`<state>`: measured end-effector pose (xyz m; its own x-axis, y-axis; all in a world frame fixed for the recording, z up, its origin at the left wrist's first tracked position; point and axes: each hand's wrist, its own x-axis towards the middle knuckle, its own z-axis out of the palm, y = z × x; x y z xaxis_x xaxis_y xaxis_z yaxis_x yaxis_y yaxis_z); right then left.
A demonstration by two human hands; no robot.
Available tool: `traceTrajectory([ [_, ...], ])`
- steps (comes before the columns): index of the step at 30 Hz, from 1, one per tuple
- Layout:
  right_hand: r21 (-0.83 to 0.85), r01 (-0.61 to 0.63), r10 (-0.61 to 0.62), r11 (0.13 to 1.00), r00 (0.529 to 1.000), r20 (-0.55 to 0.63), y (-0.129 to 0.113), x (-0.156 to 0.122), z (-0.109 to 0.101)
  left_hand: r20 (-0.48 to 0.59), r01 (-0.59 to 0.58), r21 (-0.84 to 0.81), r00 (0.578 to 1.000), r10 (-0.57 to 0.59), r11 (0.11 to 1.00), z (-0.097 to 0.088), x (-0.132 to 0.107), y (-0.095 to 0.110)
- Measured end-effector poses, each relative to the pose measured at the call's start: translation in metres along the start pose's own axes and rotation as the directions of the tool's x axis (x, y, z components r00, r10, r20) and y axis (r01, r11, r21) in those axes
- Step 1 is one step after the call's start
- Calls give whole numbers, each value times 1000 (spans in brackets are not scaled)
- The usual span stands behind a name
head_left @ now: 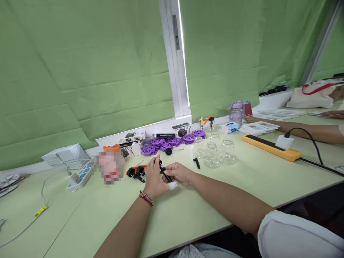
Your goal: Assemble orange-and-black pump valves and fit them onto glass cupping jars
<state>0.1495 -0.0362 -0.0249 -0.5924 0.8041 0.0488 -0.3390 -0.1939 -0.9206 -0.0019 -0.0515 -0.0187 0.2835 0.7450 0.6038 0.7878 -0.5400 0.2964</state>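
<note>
My left hand (152, 180) and my right hand (179, 173) meet over the pale green table (188, 215), both closed on a thin black rod-like part (165, 173) held between them. A red bracelet circles my left wrist, and a white bandage wraps one right finger. Just left of my hands lies an orange and black wheeled piece (135, 171). Purple gear-like wheels (172, 141) lie in a row behind my hands. A small black wheel on a thin axle (169, 151) and a short black part (197, 163) rest close by.
Several clear glass jars (215, 152) stand right of my hands. A yellow power strip (271, 147) with a white charger sits further right, near another person's forearm (295, 128). Boxes, a blurred orange-lidded container (110, 165), a white power strip (79, 176) and stacked cards are at left.
</note>
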Motion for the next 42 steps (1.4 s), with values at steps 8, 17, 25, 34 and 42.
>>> traceTrajectory([
  [8, -14, -21, 21, 1000, 999, 24, 4, 3, -6, 4, -22, -7, 1000, 22, 1000, -6, 1, 2],
  [17, -24, 11, -10, 1000, 1000, 24, 2, 2, -3, -3, -36, -26, 999, 36, 999, -6, 2, -3],
  [25, 20, -27, 26, 999, 999, 33, -3, 0, -1, -85, -71, -12, 994, 70, 997, -9, 1, 1],
  [34, -25, -19, 21, 1000, 997, 79, -3, 2, -5, -64, 0, -96, 998, -7, 995, -11, 1, 5],
  [42, -663, -21, -279, 749, 897, -343, -2, 20, -52, 35, 48, -157, 998, -43, 986, -23, 4, -7],
])
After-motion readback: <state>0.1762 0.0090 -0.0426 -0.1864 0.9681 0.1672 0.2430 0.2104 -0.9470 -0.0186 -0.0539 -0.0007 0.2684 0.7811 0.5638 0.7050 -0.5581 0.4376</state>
